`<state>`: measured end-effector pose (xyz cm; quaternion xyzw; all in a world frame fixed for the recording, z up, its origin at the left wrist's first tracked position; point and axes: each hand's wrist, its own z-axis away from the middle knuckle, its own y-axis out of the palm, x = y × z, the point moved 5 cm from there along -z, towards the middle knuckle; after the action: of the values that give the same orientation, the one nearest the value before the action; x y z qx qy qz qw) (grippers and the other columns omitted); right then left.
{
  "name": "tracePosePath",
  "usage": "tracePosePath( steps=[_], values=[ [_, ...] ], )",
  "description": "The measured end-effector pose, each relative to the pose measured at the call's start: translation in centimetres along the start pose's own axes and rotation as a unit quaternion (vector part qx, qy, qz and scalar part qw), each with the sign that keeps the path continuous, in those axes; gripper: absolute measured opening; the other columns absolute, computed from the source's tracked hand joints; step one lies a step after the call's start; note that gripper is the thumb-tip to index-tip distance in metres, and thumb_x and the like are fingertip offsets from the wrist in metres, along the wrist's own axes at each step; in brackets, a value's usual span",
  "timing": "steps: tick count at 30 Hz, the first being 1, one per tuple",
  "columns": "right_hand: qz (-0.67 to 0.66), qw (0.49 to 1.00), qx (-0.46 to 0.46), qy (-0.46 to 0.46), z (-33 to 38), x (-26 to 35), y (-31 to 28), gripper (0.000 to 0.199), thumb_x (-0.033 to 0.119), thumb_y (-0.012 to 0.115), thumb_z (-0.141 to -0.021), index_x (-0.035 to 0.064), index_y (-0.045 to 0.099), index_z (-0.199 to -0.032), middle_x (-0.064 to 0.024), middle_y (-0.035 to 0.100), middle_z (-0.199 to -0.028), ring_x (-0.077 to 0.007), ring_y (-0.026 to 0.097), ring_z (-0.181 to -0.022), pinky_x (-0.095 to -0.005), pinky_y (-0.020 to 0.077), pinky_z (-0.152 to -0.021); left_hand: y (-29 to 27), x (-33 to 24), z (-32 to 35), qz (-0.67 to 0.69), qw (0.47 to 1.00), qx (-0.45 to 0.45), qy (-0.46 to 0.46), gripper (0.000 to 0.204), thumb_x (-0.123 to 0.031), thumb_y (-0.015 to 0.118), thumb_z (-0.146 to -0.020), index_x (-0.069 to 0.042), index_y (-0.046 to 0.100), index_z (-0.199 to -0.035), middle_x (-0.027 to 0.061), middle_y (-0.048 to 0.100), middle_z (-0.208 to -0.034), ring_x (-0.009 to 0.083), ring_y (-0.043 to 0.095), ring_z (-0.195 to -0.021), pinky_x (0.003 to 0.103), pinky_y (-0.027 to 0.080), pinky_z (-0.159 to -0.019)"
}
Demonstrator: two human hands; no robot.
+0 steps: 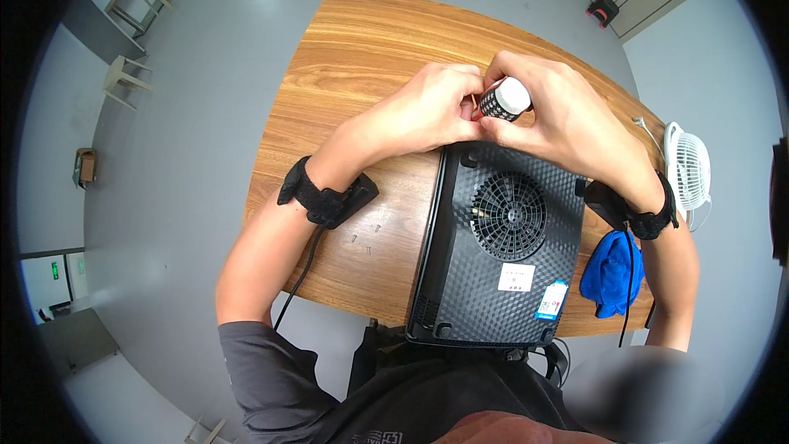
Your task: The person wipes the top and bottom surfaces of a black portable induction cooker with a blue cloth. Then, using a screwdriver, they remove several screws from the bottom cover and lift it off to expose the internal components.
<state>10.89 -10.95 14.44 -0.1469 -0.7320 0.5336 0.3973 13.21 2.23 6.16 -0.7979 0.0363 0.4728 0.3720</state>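
Note:
A black induction cooker (542, 214) lies upside down on the wooden table, its round fan grille facing up. At its far edge my right hand (567, 111) is closed around a screwdriver (509, 100) with a white end and a black-and-white patterned grip, a bit of red showing beside it. My left hand (427, 111) meets it there, its thumb and fingers pinched together close to the red part. What those fingertips hold is hidden. The screwdriver's tip is out of sight. Several small screws (377, 228) lie on the table left of the cooker.
A blue cloth (612, 274) lies right of the cooker, beside my right forearm. A white fan (687, 166) stands at the table's right edge. Black straps with small devices and cables (300, 279) are on both wrists. The wooden table (362, 41) extends beyond my hands.

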Motion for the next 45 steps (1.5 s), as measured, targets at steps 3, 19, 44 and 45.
tracePosePath(
  steps=[3,19,44,45],
  values=[
    [-0.009,1.000,-0.001,0.003,0.3,-0.1,0.3,0.033,0.022,0.074,-0.080,0.0001,0.062,-0.101,-0.0193,0.070,-0.089,-0.0408,0.067,-0.088,-0.0467,0.0530,-0.076,0.2,0.0,0.0,0.001,1.000,0.010,-0.008,0.027,-0.015,0.078,-0.080,0.001,0.065,-0.097,0.0058,0.059,-0.079,0.0161,0.057,-0.068,0.033,0.048,-0.064],
    [0.061,0.997,0.031,0.035,1.2,0.4,-0.1,0.034,0.027,0.073,-0.086,0.0025,0.061,-0.105,-0.0198,0.069,-0.082,-0.0414,0.068,-0.083,-0.0507,0.0526,-0.071,1.0,-0.2,-0.1,-0.001,1.000,0.014,0.009,0.034,-0.018,0.082,-0.077,0.002,0.061,-0.094,0.0105,0.060,-0.086,0.0204,0.059,-0.074,0.036,0.049,-0.067],
    [0.134,0.981,0.138,-0.021,0.3,1.7,-1.1,0.031,0.014,0.075,-0.082,0.0093,0.064,-0.110,-0.0137,0.065,-0.097,-0.0358,0.067,-0.089,-0.0451,0.0538,-0.071,0.3,0.3,0.2,0.034,0.997,0.063,-0.027,0.034,-0.023,0.081,-0.081,0.001,0.065,-0.100,0.0093,0.065,-0.079,0.0193,0.063,-0.072,0.033,0.052,-0.066],
    [0.133,0.982,0.132,-0.019,0.2,1.5,-1.0,0.030,0.019,0.075,-0.083,0.0082,0.064,-0.109,-0.0150,0.066,-0.098,-0.0359,0.068,-0.088,-0.0451,0.0544,-0.072,0.4,0.5,0.2,0.044,0.997,0.053,-0.031,0.035,-0.022,0.081,-0.080,0.001,0.065,-0.099,0.0090,0.065,-0.079,0.0193,0.063,-0.072,0.033,0.051,-0.066]
  ],
)
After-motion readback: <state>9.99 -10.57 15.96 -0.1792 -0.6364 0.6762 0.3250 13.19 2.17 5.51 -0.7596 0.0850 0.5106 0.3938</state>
